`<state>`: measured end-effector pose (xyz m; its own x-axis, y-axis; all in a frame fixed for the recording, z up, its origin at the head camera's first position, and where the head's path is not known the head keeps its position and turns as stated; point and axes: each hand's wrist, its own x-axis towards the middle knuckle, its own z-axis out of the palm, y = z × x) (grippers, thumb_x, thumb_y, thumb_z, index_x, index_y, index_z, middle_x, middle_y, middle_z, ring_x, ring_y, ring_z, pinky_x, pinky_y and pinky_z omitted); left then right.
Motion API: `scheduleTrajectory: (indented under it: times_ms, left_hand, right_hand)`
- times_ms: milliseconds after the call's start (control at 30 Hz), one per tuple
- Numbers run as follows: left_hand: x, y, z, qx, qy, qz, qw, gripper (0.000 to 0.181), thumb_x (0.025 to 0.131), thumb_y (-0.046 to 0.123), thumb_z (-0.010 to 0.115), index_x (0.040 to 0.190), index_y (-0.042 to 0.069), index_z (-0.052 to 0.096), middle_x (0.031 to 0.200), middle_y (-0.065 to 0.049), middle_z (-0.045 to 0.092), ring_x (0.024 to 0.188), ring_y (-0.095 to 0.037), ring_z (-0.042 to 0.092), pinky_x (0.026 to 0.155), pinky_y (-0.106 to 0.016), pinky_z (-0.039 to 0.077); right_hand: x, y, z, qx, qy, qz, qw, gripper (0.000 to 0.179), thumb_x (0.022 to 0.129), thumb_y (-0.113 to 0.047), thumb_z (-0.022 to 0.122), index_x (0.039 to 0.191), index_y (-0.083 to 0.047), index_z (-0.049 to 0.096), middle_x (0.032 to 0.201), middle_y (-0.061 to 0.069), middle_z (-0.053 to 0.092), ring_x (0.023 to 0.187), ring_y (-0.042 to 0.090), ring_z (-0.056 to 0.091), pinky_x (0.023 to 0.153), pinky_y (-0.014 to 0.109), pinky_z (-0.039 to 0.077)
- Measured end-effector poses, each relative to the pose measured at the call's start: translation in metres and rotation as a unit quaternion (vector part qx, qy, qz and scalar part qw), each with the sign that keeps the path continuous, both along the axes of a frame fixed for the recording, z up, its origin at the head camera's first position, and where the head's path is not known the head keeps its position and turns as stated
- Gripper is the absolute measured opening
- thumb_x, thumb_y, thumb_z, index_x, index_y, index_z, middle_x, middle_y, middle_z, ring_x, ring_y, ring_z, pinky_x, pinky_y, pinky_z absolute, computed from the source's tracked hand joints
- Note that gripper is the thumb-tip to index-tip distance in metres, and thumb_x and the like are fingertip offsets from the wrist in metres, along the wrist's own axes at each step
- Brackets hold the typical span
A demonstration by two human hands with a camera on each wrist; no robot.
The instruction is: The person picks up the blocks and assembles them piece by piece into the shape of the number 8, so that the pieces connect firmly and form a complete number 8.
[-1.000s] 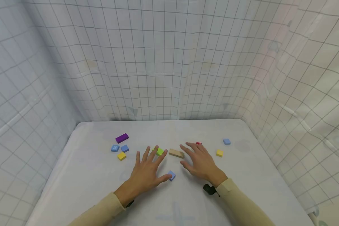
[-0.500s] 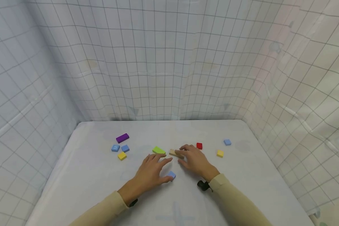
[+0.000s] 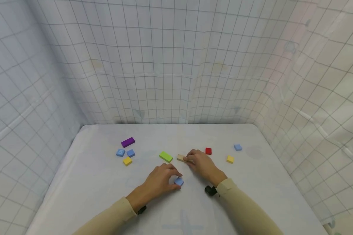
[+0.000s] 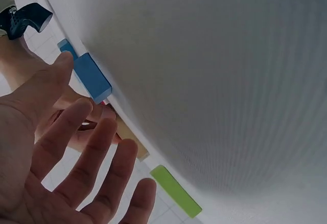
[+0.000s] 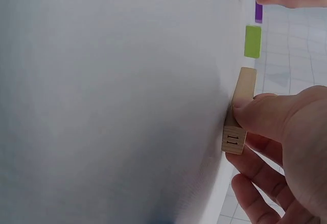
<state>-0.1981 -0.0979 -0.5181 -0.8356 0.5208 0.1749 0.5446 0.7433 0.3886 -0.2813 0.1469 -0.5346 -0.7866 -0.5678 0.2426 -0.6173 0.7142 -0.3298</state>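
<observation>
On the white table, my right hand (image 3: 203, 165) pinches a plain wooden block (image 3: 180, 158) between thumb and fingers. The right wrist view shows my thumb along one side of this wooden block (image 5: 240, 112), with dark marks on its near end. My left hand (image 3: 160, 182) is spread around a small blue block (image 3: 178, 181), thumb on the near side and index finger on the far side. In the left wrist view its fingers are relaxed and apart, with the thumb tip close by the blue block (image 4: 92, 78). A lime green block (image 3: 166, 157) lies just left of the wooden one.
At the left lie a purple block (image 3: 127, 142), a blue block marked 5 (image 3: 120, 152), another blue block (image 3: 130, 153) and a yellow block (image 3: 127, 161). To the right are a red block (image 3: 208, 151), a yellow block (image 3: 230, 159) and a blue block (image 3: 238, 147). Gridded curtains (image 3: 170, 65) surround the table.
Both hands have come down from hovering spread. The right has closed its thumb and fingers on the wooden block; the left has narrowed around the blue block. The red and green blocks are uncovered.
</observation>
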Motion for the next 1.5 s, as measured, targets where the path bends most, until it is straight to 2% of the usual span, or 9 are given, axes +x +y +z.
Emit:
scheduleTrajectory:
  times_ms: [200,400,633,900,1133,1500]
  left_hand:
    - [-0.004,0.001,0.001,0.011,-0.030,-0.009,0.9994,0.029,0.090,0.026,0.103,0.116,0.017,0.094,0.118,-0.001,0.086,0.112,-0.025,0.079,0.097,-0.046,0.066]
    - [-0.007,0.003,0.003,0.017,-0.046,-0.011,0.9987,0.027,0.091,0.024,0.103,0.115,0.015,0.094,0.117,-0.002,0.088,0.112,-0.025,0.079,0.099,-0.047,0.066]
    - [-0.013,0.004,0.000,0.022,-0.044,0.001,0.9988,0.028,0.090,0.022,0.103,0.113,0.011,0.092,0.113,-0.002,0.089,0.109,-0.025,0.080,0.100,-0.047,0.066]
    - [-0.024,0.004,-0.003,0.033,-0.047,0.025,0.9980,0.028,0.089,0.019,0.103,0.112,0.009,0.091,0.110,-0.006,0.089,0.105,-0.025,0.081,0.099,-0.051,0.066]
    - [-0.033,0.003,-0.001,0.052,-0.066,0.054,0.9950,0.027,0.091,0.017,0.102,0.113,0.006,0.090,0.111,-0.009,0.089,0.102,-0.023,0.082,0.099,-0.050,0.068]
    - [-0.043,-0.002,0.000,0.059,-0.068,0.108,0.9900,0.025,0.093,0.015,0.100,0.113,0.006,0.090,0.112,-0.007,0.089,0.104,-0.023,0.079,0.101,-0.048,0.068]
  right_hand:
    - [0.002,0.001,0.003,-0.011,-0.020,-0.002,0.9997,0.022,0.103,-0.011,0.090,0.125,-0.009,0.091,0.122,0.008,0.085,0.114,0.027,0.081,0.103,0.045,0.069]
    - [0.003,0.002,0.004,-0.009,-0.024,-0.006,0.9996,0.020,0.103,-0.012,0.090,0.124,-0.011,0.092,0.120,0.006,0.086,0.112,0.025,0.080,0.102,0.045,0.069]
    - [0.006,0.006,0.004,-0.012,-0.031,-0.004,0.9994,0.021,0.102,-0.011,0.091,0.123,-0.010,0.092,0.119,0.006,0.087,0.111,0.026,0.081,0.101,0.046,0.069]
    - [0.009,0.009,0.002,-0.016,-0.018,0.005,0.9997,0.015,0.103,-0.013,0.090,0.117,-0.008,0.093,0.117,0.006,0.087,0.109,0.026,0.081,0.099,0.046,0.069]
    - [0.010,0.012,-0.001,-0.019,-0.031,0.008,0.9993,0.014,0.105,-0.017,0.089,0.116,-0.010,0.093,0.119,0.005,0.087,0.111,0.024,0.080,0.102,0.045,0.069]
    - [0.012,0.014,0.000,-0.029,-0.019,0.032,0.9989,0.010,0.105,-0.014,0.088,0.112,-0.010,0.093,0.116,0.005,0.087,0.110,0.024,0.081,0.101,0.045,0.069]
